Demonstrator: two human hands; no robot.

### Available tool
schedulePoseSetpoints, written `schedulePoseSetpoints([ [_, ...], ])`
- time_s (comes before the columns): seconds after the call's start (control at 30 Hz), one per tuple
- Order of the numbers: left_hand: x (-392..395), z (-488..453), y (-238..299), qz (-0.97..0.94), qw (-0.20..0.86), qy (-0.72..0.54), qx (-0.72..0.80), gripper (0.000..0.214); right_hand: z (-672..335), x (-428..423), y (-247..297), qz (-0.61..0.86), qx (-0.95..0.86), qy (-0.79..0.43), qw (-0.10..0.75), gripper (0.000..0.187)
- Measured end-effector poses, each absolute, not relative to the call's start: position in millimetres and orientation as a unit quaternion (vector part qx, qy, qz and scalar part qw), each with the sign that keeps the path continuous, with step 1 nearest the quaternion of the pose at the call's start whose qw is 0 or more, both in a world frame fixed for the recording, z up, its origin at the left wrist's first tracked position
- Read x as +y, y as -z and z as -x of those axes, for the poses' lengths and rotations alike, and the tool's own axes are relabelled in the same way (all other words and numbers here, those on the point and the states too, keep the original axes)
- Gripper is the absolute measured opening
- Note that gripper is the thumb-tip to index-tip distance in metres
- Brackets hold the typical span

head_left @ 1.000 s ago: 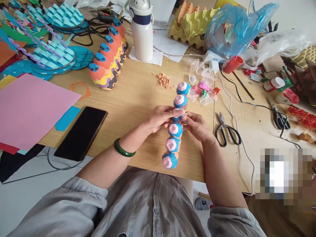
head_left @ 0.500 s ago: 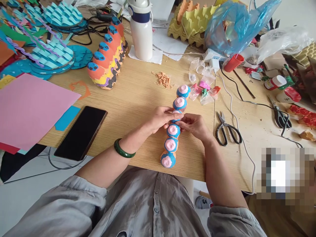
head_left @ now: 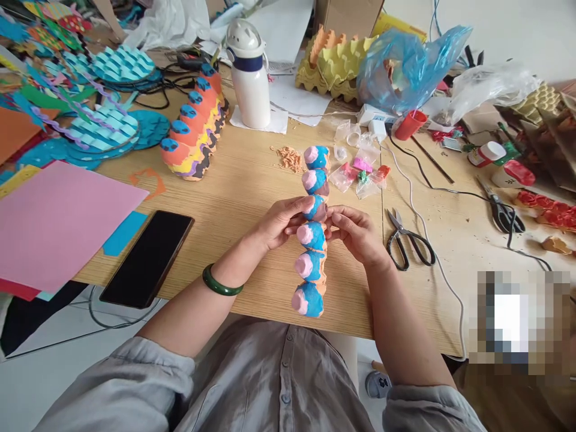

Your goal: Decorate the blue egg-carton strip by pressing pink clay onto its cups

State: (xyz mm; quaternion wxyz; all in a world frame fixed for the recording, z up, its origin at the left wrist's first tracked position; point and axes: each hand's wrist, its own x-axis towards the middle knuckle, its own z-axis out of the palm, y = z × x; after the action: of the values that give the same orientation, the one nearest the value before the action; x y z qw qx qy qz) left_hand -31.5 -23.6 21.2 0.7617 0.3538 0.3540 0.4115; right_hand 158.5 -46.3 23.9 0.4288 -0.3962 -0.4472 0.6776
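A strip of egg carton (head_left: 311, 235) hangs between my hands over the table, its row of several cups coated in blue with pale pink knobs on top. It is tilted, so the pink tops face left and the blue sides show. My left hand (head_left: 283, 221) grips it from the left near the middle cup, thumb on top. From the right, the fingers of my right hand (head_left: 353, 231) pinch a purplish-brown patch (head_left: 319, 211) on the side of that cup. What exactly lies under those fingertips is partly hidden.
Scissors (head_left: 407, 240) lie to the right beside a white cable (head_left: 425, 222). Small clay bags (head_left: 362, 171) and orange shavings (head_left: 290, 159) lie beyond the strip. A phone (head_left: 148, 258), pink paper (head_left: 67, 222), a painted carton (head_left: 195, 129) and a white bottle (head_left: 251, 90) stand leftward.
Both hands have rolled the egg carton strip to the left, so its blue right side and the purplish-brown patch show more. The view has shifted slightly.
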Motion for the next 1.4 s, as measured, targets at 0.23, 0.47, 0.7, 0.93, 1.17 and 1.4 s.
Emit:
schedulePoseSetpoints([
  [0.23,-24.7,31.4,-21.2,-0.368,0.765,-0.404,0.340,0.056,-155.7,-45.6,-22.5,0.387,-0.428,-0.686,0.444,0.035],
  [0.47,-27.0,32.4,-20.8,-0.387,0.779,-0.378,0.316,0.053,-154.8,-44.3,-16.7,0.368,-0.400,-0.712,0.446,0.034],
  [0.7,-27.8,31.4,-20.9,-0.381,0.780,-0.382,0.316,0.048,-151.1,-46.2,-18.8,0.386,-0.398,-0.695,0.458,0.032],
  [0.93,-26.4,31.1,-19.3,-0.378,0.780,-0.383,0.319,0.053,-152.2,-45.1,-16.6,0.350,-0.382,-0.715,0.469,0.034],
  [1.17,-26.7,31.6,-18.5,-0.391,0.787,-0.364,0.307,0.054,-152.0,-45.3,-16.3,0.350,-0.380,-0.720,0.464,0.031],
  [1.4,-28.3,32.1,-21.0,-0.396,0.785,-0.354,0.318,0.051,-151.7,-45.2,-15.0,0.362,-0.376,-0.713,0.467,0.033],
])
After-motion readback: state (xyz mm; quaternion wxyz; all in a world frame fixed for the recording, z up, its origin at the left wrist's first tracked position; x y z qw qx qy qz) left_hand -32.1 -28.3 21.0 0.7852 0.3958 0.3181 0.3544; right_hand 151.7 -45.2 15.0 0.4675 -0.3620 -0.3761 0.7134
